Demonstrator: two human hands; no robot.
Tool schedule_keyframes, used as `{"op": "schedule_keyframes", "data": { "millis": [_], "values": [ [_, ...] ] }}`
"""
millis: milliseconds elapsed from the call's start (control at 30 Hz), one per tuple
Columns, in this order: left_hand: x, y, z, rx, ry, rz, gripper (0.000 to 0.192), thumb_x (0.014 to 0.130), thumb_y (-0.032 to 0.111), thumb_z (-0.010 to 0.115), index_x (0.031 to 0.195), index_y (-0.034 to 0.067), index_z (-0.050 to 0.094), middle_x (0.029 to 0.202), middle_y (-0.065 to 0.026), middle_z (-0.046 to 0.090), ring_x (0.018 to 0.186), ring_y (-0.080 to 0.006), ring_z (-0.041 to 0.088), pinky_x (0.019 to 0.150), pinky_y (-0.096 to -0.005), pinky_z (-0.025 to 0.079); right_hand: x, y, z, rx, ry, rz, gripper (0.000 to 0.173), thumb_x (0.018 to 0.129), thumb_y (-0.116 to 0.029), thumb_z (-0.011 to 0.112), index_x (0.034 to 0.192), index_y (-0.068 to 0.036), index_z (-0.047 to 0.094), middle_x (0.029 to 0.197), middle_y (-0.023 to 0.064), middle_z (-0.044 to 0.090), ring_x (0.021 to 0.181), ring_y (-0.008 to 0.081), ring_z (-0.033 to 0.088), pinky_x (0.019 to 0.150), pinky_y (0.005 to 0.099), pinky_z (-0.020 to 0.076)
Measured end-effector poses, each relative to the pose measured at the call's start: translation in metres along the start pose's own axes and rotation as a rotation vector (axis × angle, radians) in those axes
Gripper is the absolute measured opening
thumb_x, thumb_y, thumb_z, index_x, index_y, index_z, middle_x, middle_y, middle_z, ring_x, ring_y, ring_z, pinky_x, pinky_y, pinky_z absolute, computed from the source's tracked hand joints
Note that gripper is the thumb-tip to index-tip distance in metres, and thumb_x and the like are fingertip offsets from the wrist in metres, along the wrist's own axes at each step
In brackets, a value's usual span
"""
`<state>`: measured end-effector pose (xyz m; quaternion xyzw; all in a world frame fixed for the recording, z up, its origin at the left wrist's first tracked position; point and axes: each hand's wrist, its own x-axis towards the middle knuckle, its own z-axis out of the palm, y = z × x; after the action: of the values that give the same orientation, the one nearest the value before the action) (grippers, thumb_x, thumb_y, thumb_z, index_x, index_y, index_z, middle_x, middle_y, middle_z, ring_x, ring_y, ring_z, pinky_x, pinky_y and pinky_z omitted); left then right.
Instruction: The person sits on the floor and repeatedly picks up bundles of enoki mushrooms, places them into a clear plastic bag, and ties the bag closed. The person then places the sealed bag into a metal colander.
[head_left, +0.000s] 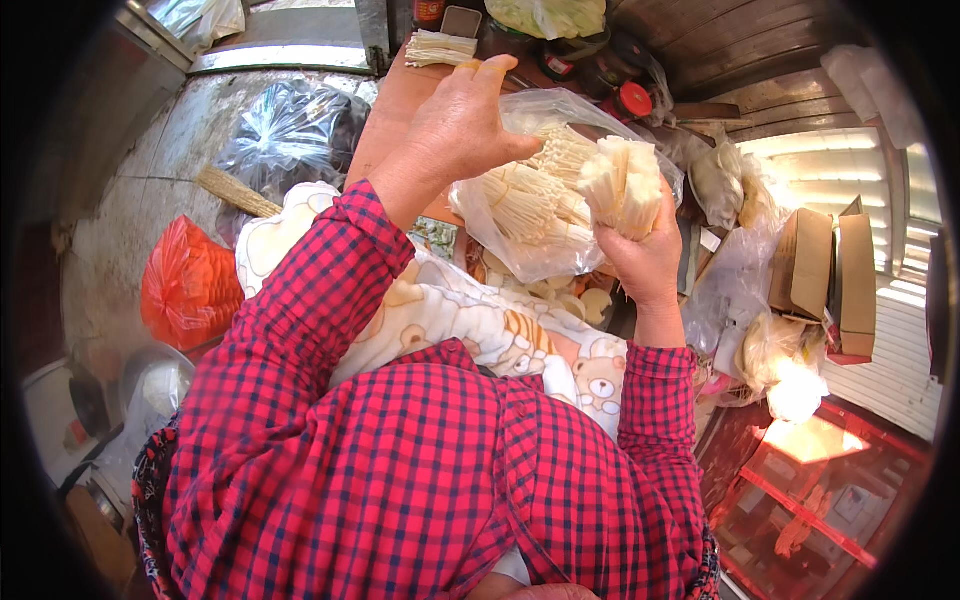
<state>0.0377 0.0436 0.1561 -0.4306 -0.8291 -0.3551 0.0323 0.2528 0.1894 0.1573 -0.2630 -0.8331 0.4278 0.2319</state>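
My right hand (646, 251) grips bundled enoki mushrooms (621, 187), their pale cut ends turned upward. Raised to the left of it is my left hand (474, 112), thumb and fingers apart, with nothing visible between them. Something thin and yellow shows at its fingers; I cannot tell what. Below both hands lies an opened clear plastic bag (559, 259) with several banded enoki bundles (517, 199) inside. Another enoki bundle (441, 49) rests at the far end of an orange-brown board (390, 112). A blanket with bear prints (450, 322) covers my lap.
Jars, one with a red lid (634, 99), and bagged leafy greens (551, 16) stand behind the mushrooms. Pale round slices (574, 304) lie under the bag. Cardboard boxes (802, 262) are at right; a red plastic bag (187, 281) and dark bag (296, 135) at left.
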Motion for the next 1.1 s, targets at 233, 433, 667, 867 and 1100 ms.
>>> {"op": "schedule_keyframes", "data": {
  "millis": [233,433,667,867,1100],
  "values": [
    [0.02,-0.031,0.022,-0.359,-0.171,-0.299,0.03,0.085,0.026,0.069,0.103,0.002,0.071,0.087,-0.0117,0.073,0.083,-0.0246,0.069,0.076,-0.037,0.054,0.044,-0.024,0.016,-0.516,-0.3,0.085,0.08,0.069,-0.017,0.076,0.143,-0.005,0.047,0.118,0.0211,0.069,0.11,0.0353,0.066,0.093,0.0393,0.0521],
    [0.019,-0.006,0.001,-0.666,-0.022,-0.243,0.022,0.092,0.022,0.065,0.099,0.002,0.07,0.077,-0.0001,0.066,0.07,-0.0072,0.059,0.065,-0.026,0.05,0.073,-0.012,0.033,-0.661,-0.51,0.03,0.073,0.067,-0.014,0.072,0.137,-0.004,0.053,0.111,0.0234,0.069,0.105,0.0388,0.066,0.089,0.0429,0.0525],
    [0.023,-0.002,0.002,-0.714,0.006,-0.252,0.021,0.092,0.021,0.066,0.1,0.002,0.069,0.078,0.001,0.065,0.071,-0.0066,0.058,0.065,-0.0251,0.049,0.098,-0.008,0.046,-0.508,-0.509,-0.177,0.074,0.067,-0.01,0.072,0.139,-0.008,0.052,0.117,0.0223,0.067,0.111,0.038,0.063,0.094,0.0421,0.0504],
    [0.026,-0.001,0.005,-0.672,0.009,-0.264,0.022,0.092,0.021,0.067,0.1,0.001,0.069,0.078,0.0012,0.065,0.071,-0.0059,0.057,0.064,-0.0243,0.048,0.11,0.016,0.09,-0.839,-0.675,-0.091,0.081,0.072,-0.015,0.076,0.147,-0.013,0.045,0.124,0.0183,0.064,0.118,0.0356,0.061,0.098,0.0428,0.0506],
    [0.028,-0.022,0.015,-0.752,-0.142,-0.307,0.028,0.095,0.032,0.066,0.106,0.007,0.072,0.087,0.0025,0.069,0.078,-0.0042,0.061,0.07,-0.0211,0.048,0.111,0.006,0.081,-0.822,-0.71,-0.041,0.084,0.072,-0.02,0.079,0.149,-0.013,0.045,0.13,0.0173,0.061,0.123,0.0349,0.058,0.1,0.0437,0.05]
  ]
}}
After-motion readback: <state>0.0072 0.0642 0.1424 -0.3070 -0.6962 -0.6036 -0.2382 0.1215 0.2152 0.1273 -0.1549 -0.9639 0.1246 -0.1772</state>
